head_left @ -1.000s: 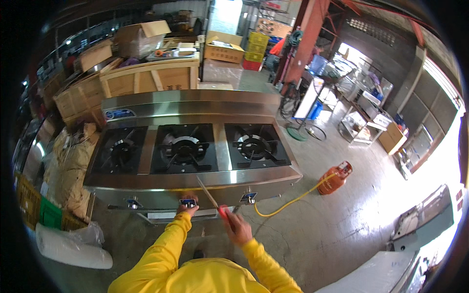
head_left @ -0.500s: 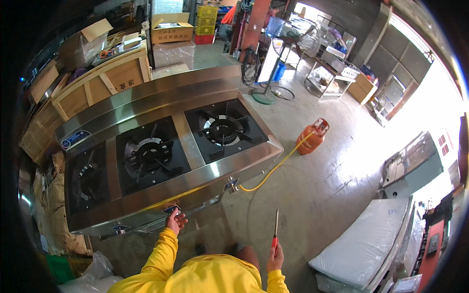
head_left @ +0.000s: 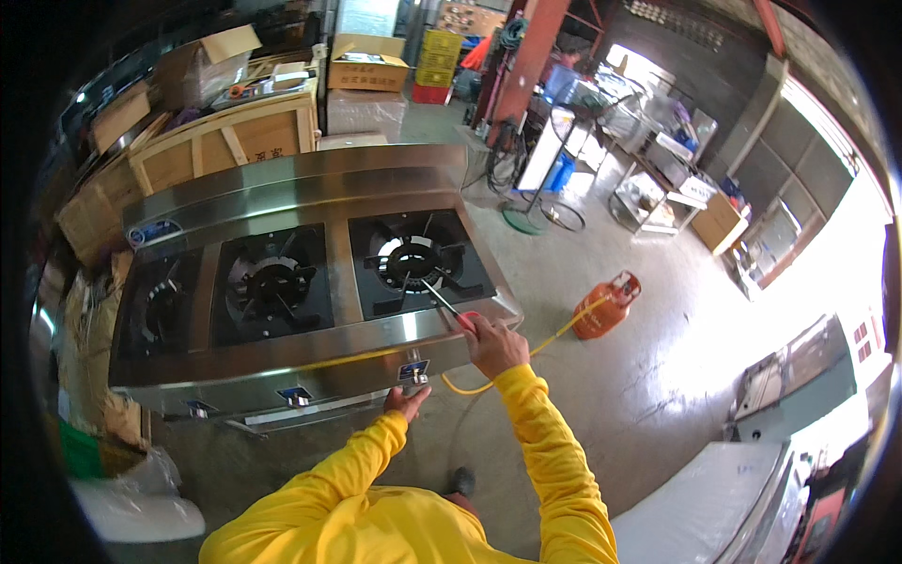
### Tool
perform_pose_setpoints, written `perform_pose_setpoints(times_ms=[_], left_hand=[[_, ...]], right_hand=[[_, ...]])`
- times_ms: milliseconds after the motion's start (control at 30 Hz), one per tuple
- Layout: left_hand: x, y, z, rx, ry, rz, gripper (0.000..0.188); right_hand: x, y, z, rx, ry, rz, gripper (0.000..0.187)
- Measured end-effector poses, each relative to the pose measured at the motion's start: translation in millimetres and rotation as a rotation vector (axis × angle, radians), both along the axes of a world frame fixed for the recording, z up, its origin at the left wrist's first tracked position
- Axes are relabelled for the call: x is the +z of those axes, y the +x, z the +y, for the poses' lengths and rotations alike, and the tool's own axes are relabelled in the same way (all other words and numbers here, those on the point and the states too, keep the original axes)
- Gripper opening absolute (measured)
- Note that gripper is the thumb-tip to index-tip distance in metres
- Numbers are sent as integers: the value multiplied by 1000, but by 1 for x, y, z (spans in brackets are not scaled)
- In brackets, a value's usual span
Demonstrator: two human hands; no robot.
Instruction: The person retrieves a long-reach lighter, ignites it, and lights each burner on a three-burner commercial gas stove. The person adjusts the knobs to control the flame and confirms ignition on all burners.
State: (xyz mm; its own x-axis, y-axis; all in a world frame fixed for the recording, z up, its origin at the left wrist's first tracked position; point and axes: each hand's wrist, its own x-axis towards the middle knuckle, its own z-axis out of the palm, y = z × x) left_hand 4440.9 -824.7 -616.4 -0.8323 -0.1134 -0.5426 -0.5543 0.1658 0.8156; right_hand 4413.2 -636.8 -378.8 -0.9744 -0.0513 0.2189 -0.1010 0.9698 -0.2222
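A stainless steel three-burner gas stove [head_left: 310, 343] stands in front of me. My right hand [head_left: 495, 344] grips a long red-handled lighter wand [head_left: 442, 303] whose metal tip reaches over the right burner [head_left: 413, 261]. My left hand [head_left: 406, 399] is at the right-hand control knob [head_left: 413, 378] on the stove's front panel, fingers on it. Both sleeves are yellow.
An orange gas cylinder [head_left: 609, 306] stands on the concrete floor to the right, joined to the stove by a yellow hose [head_left: 554, 336]. Wooden crates [head_left: 202, 155] and cardboard boxes [head_left: 366, 68] sit behind the stove. A white panel [head_left: 714, 508] lies at lower right; metal racks [head_left: 658, 179] stand further off.
My right hand rose from beside my body and brought the lighter wand to the right burner. My left hand moved along the front panel to the right-hand knob. The view swung back to the right.
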Motion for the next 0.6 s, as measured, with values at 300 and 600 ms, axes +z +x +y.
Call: perform_pose_setpoints(times_ms=[300,600], left_hand=[[-59,-68,59,280,-308,-171,66],[-57,-67,19,15,203,-366,29]], right_hand=[[16,-57,34,271,204,-45,31],[25,-71,40,327,194,-59,30]])
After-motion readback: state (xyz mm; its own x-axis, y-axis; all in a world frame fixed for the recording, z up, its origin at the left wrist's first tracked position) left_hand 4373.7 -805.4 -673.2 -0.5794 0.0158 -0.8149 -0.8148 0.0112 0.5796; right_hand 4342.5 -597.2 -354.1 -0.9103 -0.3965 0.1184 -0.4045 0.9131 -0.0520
